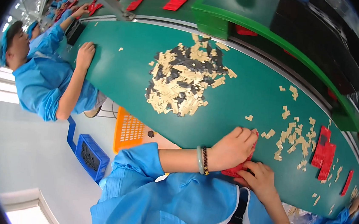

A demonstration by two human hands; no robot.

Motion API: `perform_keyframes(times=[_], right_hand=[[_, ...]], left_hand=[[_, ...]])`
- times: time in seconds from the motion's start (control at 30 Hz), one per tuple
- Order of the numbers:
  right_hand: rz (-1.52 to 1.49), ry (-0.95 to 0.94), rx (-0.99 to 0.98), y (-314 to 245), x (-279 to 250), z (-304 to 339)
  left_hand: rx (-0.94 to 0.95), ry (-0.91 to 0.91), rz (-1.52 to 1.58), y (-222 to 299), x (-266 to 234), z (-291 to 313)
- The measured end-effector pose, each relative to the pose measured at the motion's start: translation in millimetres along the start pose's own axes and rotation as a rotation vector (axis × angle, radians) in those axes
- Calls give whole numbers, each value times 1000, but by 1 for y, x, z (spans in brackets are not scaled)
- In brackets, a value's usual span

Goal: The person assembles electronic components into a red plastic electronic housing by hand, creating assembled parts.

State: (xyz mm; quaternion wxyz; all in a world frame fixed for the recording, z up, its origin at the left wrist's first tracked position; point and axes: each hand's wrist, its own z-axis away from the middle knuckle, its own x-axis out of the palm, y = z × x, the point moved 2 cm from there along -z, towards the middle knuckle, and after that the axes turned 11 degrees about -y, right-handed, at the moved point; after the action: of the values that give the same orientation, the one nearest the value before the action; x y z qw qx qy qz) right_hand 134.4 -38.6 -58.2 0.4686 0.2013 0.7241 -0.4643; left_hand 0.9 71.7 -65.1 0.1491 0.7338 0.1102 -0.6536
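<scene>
A red plastic part is between my two hands at the near edge of the green table, mostly covered by them. My left hand, with a pale green bangle and a dark beaded bracelet at its wrist, lies over the part, its fingers curled down at the far end. Closer to me, my right hand grips the part's lower right side between thumb and fingers. Whether a small piece is also in the fingertips is hidden. Loose beige pieces lie just right of my left hand.
A heap of beige and black pieces covers the table's middle. Red parts are stacked at right. Behind runs a conveyor under a green frame. An orange crate and a blue bin stand left. A co-worker sits left.
</scene>
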Motion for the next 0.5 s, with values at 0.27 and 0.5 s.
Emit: perform_keyframes(times=[0.27,0.5], right_hand=[[-322,254,145,2,-4,11],[-385,366,-44,-12,-15,-57]], left_hand=[[325,68,375,-13,-55,24],[53,199,-133,-158,-98,45]])
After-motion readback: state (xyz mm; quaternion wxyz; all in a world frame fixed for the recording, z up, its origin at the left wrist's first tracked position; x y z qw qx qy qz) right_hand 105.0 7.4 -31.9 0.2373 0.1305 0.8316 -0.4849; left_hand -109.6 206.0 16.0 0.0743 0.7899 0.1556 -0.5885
